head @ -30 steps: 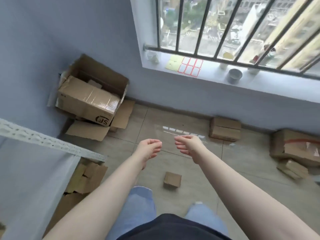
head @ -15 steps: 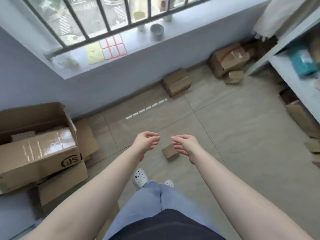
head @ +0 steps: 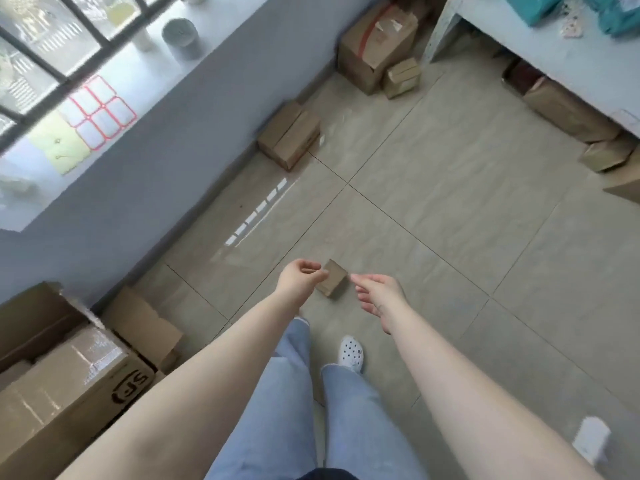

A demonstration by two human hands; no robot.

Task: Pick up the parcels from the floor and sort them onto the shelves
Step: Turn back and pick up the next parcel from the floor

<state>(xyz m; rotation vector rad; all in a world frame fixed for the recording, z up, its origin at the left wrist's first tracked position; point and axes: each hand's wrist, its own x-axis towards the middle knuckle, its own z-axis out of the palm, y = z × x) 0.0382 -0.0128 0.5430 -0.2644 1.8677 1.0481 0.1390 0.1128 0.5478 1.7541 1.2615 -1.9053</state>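
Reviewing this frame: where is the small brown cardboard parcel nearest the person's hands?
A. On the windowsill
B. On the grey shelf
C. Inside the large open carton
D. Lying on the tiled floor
D: the small brown cardboard parcel lies on the tiled floor between the left hand and right hand, neither gripping it.

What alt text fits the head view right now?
Both bare hands, left hand and right hand, reach down, holding nothing, toward a small brown cardboard parcel on the beige tiled floor; more cardboard boxes line the blue-grey wall.

I log: brown small parcel (head: 333,277), beige floor tiles (head: 433,188), red-bordered white labels (head: 100,112), pale blue jeans (head: 287,393), white perforated shoe (head: 350,353)
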